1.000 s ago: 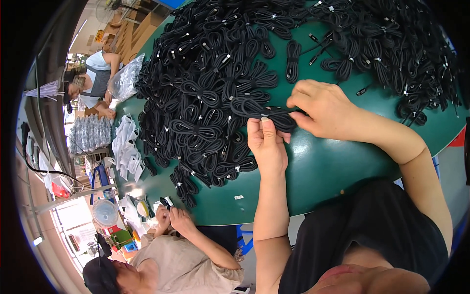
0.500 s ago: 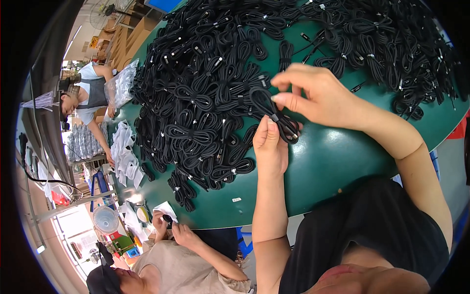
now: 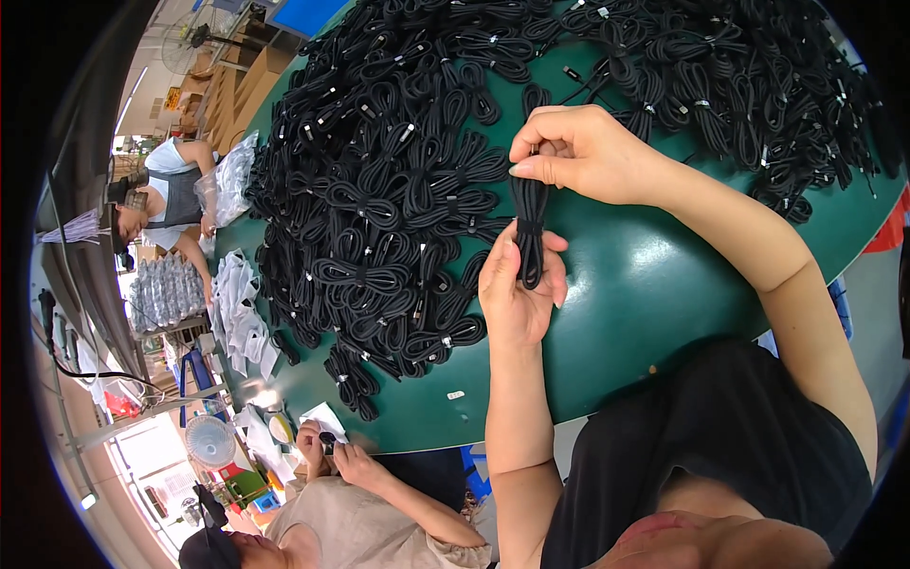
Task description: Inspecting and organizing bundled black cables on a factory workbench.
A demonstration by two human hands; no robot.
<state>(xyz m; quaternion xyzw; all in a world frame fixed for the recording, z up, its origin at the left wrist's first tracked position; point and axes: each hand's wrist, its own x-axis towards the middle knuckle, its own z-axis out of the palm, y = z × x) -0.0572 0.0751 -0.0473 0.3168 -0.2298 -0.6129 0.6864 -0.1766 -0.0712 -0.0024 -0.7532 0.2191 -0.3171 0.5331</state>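
Note:
A coiled black cable bundle [image 3: 531, 211], bound round its middle by a dark strap, hangs lengthwise between my hands above the green table [image 3: 626, 303]. My right hand [image 3: 578, 156] pinches its upper end between thumb and fingers. From below, my left hand [image 3: 519, 284] cups the lower loops, its thumb on the near side and fingers behind. Just left of my hands spreads a big heap of similar black cable bundles [image 3: 360, 190], several with small metal plugs showing.
A second heap of cables [image 3: 739, 76] lies at the far right. On the left, one person [image 3: 175, 190] reaches over white bags [image 3: 242, 313]; nearer, another person [image 3: 332, 503] handles a small white bag [image 3: 325, 417]. A small white label [image 3: 456, 394] lies on the table.
The cable bundle has turned from a slanted, looped pose to a straight, upright one between my hands. My right hand has shifted slightly left and up to its top end.

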